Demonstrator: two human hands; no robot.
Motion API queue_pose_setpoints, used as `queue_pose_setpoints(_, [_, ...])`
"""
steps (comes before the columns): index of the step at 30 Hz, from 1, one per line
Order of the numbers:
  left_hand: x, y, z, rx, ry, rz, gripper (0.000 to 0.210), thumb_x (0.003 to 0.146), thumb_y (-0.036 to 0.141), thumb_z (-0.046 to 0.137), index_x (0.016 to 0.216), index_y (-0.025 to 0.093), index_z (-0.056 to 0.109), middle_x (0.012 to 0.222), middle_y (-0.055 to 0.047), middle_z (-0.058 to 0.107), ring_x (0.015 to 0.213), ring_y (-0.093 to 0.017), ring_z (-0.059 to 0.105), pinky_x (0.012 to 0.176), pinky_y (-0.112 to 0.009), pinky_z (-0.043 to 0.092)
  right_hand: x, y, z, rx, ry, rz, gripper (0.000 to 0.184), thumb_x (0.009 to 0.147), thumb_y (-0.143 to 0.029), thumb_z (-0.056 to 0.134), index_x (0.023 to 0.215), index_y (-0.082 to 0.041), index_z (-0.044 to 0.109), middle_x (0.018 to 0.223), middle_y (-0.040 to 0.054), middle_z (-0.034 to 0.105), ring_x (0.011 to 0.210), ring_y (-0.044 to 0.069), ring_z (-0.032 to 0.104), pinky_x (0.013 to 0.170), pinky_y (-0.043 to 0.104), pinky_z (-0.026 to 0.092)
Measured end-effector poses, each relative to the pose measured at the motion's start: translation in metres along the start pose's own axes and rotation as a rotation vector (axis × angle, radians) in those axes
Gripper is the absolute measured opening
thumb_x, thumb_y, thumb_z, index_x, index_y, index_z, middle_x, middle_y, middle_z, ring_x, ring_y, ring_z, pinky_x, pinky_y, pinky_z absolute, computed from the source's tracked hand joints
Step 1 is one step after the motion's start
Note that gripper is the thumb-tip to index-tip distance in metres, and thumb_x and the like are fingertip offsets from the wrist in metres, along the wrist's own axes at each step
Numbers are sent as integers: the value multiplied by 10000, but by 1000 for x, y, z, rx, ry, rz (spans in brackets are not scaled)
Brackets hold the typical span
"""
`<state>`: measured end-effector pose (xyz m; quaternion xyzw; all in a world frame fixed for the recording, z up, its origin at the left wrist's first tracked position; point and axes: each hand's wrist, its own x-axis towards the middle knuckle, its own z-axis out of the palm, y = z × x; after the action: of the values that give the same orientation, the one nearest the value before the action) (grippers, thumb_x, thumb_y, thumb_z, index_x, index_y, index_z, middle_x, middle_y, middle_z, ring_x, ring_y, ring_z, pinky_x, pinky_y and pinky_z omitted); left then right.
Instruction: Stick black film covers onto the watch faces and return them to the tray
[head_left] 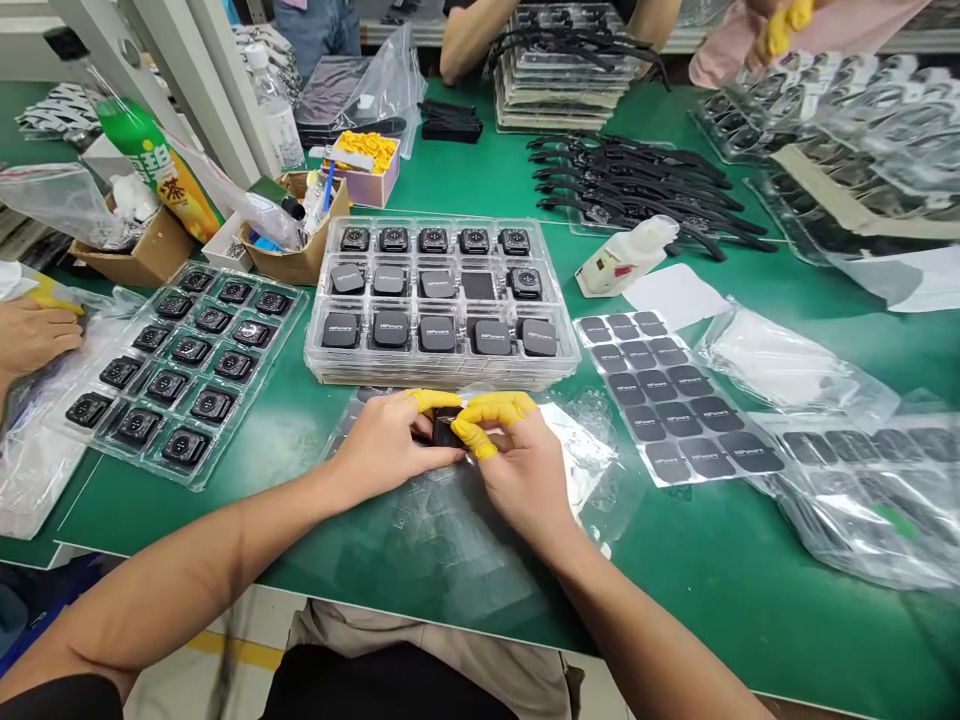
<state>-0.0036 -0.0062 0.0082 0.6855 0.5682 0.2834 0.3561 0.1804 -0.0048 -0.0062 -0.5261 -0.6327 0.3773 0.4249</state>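
Between both hands, over the near middle of the table, is a black smartwatch body (pixel 447 428). My left hand (pixel 390 437) grips its left side, thumb below and a yellow-cotted finger along the top. My right hand (pixel 517 450), with yellow finger cots on thumb and fingers, pinches its right edge; the fingers partly hide it. Just beyond stands a stack of clear trays (pixel 442 372) with watch bodies in its pockets, several covered by dark printed square films and one pocket holding none. To the right lies a sheet of dark square films (pixel 664 405).
A second clear tray of watch bodies (pixel 191 350) lies at left. A white bottle (pixel 628 257), black straps (pixel 637 185) and plastic bags (pixel 862 500) are at right. Cardboard boxes (pixel 135 262) and a green drink bottle (pixel 154 160) stand back left. Co-workers' hands (pixel 34 335) show at the edges.
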Motion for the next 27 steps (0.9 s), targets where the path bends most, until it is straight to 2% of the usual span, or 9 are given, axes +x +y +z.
queue_pose_setpoints(2, [0, 0, -1, 4, -22, -36, 236, 732, 355, 899, 665, 193, 741, 684, 5, 759, 672, -162, 678, 701, -310, 499, 0, -2, -13, 55, -13, 0, 317, 927, -556, 684, 842, -251, 695, 873, 54, 686, 794, 210, 650, 691, 358, 566])
queue_pose_setpoints(5, [1, -1, -4, -42, -23, -112, 251, 731, 405, 887, 681, 197, 756, 711, -20, 781, 695, -191, 710, 691, -323, 524, -6, 2, -41, 89, -188, 91, 388, 930, -645, 659, 871, -261, 669, 724, 15, 648, 555, 167, 538, 523, 334, 483])
queue_pose_setpoints(7, [1, -3, -4, -140, -4, -157, 255, 703, 394, 904, 819, 197, 791, 760, -29, 804, 751, -217, 747, 701, -323, 556, -13, 9, -57, -176, -208, 61, 372, 922, -625, 685, 875, -258, 720, 791, 51, 700, 561, 180, 559, 511, 346, 461])
queue_pose_setpoints(9, [1, -5, -4, -260, -13, -182, 378, 678, 379, 923, 986, 199, 797, 807, -31, 819, 787, -229, 769, 702, -317, 579, -18, 17, -62, -528, -76, -46, 332, 954, -557, 672, 903, -246, 778, 950, 102, 745, 653, 212, 626, 559, 366, 480])
queue_pose_setpoints(12, [0, -7, -2, -369, -39, -191, 458, 664, 373, 936, 1058, 195, 784, 841, -42, 824, 806, -233, 779, 711, -309, 596, -10, 25, -57, -714, 27, -226, 282, 1012, -446, 612, 1070, -246, 802, 1152, 120, 738, 782, 217, 679, 648, 363, 527])
queue_pose_setpoints(15, [0, -9, 0, -390, -45, -175, 480, 663, 375, 937, 1077, 187, 782, 836, -43, 815, 811, -232, 775, 734, -311, 600, 11, 26, -49, -720, -164, -319, 242, 1008, -368, 600, 1082, -275, 810, 1114, 87, 752, 834, 207, 696, 649, 325, 515])
queue_pose_setpoints(17, [0, -9, 0, -373, -40, -173, 484, 666, 367, 930, 1089, 186, 780, 819, -37, 809, 804, -228, 768, 729, -310, 596, 21, 22, -46, -705, -204, -328, 242, 1000, -357, 595, 1024, -276, 822, 1016, 74, 761, 783, 200, 685, 622, 321, 494])
queue_pose_setpoints(22, [0, -7, -1, -326, -85, -161, 431, 694, 228, 845, 1116, 173, 775, 800, -15, 796, 765, -207, 744, 708, -295, 576, 21, 4, -29, -405, -140, -399, 250, 988, -493, 640, 977, -313, 814, 935, 62, 757, 781, 200, 682, 687, 347, 546])
queue_pose_setpoints(27, [0, -6, -2, -296, -100, -190, 348, 711, 300, 851, 1029, 175, 789, 644, 19, 708, 640, -177, 666, 599, -280, 515, 12, 4, -7, -421, -37, -429, 249, 1013, -439, 610, 981, -279, 798, 933, 71, 735, 797, 192, 676, 692, 334, 529])
